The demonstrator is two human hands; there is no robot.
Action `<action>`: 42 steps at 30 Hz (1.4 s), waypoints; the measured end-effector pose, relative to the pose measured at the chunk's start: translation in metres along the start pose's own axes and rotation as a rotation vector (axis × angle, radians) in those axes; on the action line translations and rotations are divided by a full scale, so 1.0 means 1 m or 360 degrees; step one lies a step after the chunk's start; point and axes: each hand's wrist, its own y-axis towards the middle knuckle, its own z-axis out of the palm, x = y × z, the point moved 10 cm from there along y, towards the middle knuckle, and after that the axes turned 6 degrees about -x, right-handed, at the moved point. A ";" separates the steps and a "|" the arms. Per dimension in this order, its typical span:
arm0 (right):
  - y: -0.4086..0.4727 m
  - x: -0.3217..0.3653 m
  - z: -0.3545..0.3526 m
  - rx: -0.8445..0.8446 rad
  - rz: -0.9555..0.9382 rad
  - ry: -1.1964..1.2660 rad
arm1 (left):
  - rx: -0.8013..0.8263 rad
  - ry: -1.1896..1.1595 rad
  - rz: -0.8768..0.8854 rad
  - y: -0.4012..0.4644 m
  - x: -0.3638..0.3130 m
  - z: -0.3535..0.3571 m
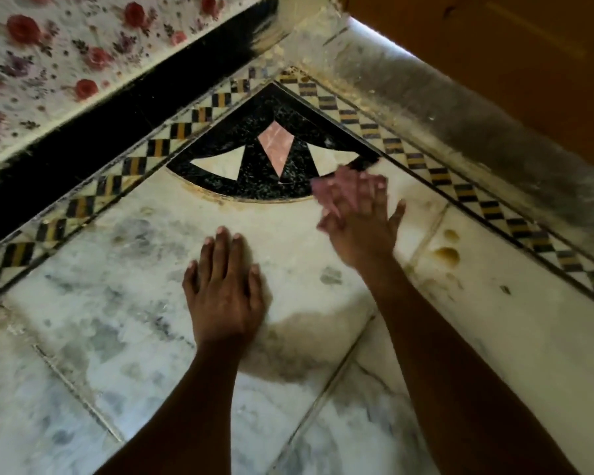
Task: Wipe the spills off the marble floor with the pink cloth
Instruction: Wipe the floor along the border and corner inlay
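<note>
My right hand (360, 228) is blurred with motion and presses a pink cloth (336, 190) onto the white marble floor (117, 303), at the edge of the black inlaid corner fan (254, 159). Only the cloth's far end shows beyond my fingers. My left hand (225, 286) lies flat on the marble with its fingers spread and nothing in it. Two yellowish spill spots (446, 255) sit on the marble right of my right hand. A dull damp-looking patch (299, 347) lies between my forearms.
A checkered black, yellow and white border strip (426, 166) frames the corner. Behind it on the right rises a grey dusty skirting (460, 108) under a brown door (494, 46). At the left, a flowered bedsheet (48, 63) hangs above a black gap (100, 125).
</note>
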 end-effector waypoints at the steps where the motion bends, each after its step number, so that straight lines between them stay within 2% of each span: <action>1: -0.032 -0.001 -0.003 -0.0035 -0.0126 -0.0073 | 0.0013 -0.0002 -0.0002 0.000 -0.001 -0.001; 3: -0.096 -0.026 -0.009 -0.0116 -0.0194 -0.0144 | 0.0050 -0.0009 -0.0004 0.000 -0.001 -0.001; 4: -0.119 -0.054 -0.012 -0.0090 -0.0101 -0.0098 | 0.0073 -0.0016 -0.0011 -0.001 -0.001 0.000; 7: -0.111 -0.146 -0.030 -0.0113 0.0510 0.0029 | 0.0089 -0.0017 -0.0014 -0.001 -0.002 0.000; 9: -0.064 -0.172 -0.034 -0.0226 0.0868 0.0087 | 0.0060 -0.0015 -0.0010 0.000 -0.003 -0.001; 10: -0.038 -0.168 -0.032 -0.0192 0.0924 0.0128 | 0.0052 -0.0013 -0.0009 0.001 -0.003 -0.001; 11: -0.017 -0.155 -0.026 -0.0119 0.0835 0.0122 | 0.0053 -0.0005 -0.0010 0.001 -0.002 -0.001; 13: -0.016 -0.114 -0.014 0.0034 0.0458 0.0033 | 0.0061 0.0000 -0.0001 0.000 -0.002 0.000; 15: -0.070 -0.083 -0.013 0.0031 0.0080 -0.0022 | 0.0061 -0.0006 0.0005 -0.001 -0.003 -0.001; 16: -0.106 -0.081 -0.016 0.0006 0.0002 -0.0008 | 0.0057 -0.0012 0.0000 -0.001 -0.003 -0.001; 17: -0.134 -0.091 -0.021 -0.0016 0.0031 0.0045 | 0.0056 -0.0012 -0.0002 0.000 -0.003 -0.001; 19: -0.153 -0.142 -0.022 -0.0022 0.0421 0.0130 | 0.0067 -0.0014 -0.0006 0.001 -0.002 0.001; 21: -0.126 -0.184 -0.028 -0.0159 0.0842 0.0164 | 0.0079 -0.0025 -0.0004 0.000 -0.001 0.002; 23: -0.077 -0.189 -0.024 -0.0213 0.0989 0.0102 | 0.0061 -0.0029 0.0004 -0.001 -0.002 0.002; 24: -0.055 -0.177 -0.019 -0.0160 0.0934 0.0090 | 0.0062 -0.0036 0.0000 -0.001 -0.001 0.002; 26: -0.044 -0.139 -0.009 -0.0065 0.0637 0.0046 | 0.0081 -0.0038 0.0004 0.000 -0.003 0.002; 28: -0.082 -0.103 -0.012 -0.0042 0.0266 -0.0001 | 0.0107 -0.0036 0.0005 -0.001 -0.003 0.001; 29: -0.112 -0.098 -0.015 -0.0069 0.0176 0.0005 | 0.0116 -0.0044 -0.0002 -0.001 -0.003 0.001; 31: -0.169 -0.118 -0.026 -0.0120 0.0294 0.0096 | 0.0117 -0.0047 -0.0012 0.000 -0.003 0.001; 33: -0.177 -0.157 -0.025 -0.0104 0.0636 0.0145 | 0.0115 -0.0031 -0.0006 0.000 -0.003 0.002; 35: -0.140 -0.181 -0.022 -0.0177 0.0952 0.0143 | 0.0110 -0.0027 0.0004 0.001 -0.002 0.004; 37: -0.084 -0.174 -0.015 -0.0170 0.1051 0.0195 | 0.0101 -0.0021 0.0010 0.000 -0.002 0.005; 38: -0.060 -0.158 -0.010 -0.0104 0.0954 0.0185 | 0.0090 -0.0016 0.0017 0.000 -0.002 0.005; 40: -0.043 -0.108 -0.001 0.0018 0.0539 0.0081 | 0.0080 -0.0018 0.0022 0.000 -0.002 0.005; 42: -0.071 -0.071 0.002 0.0059 0.0159 -0.0025 | 0.0091 -0.0021 0.0024 -0.001 -0.004 0.002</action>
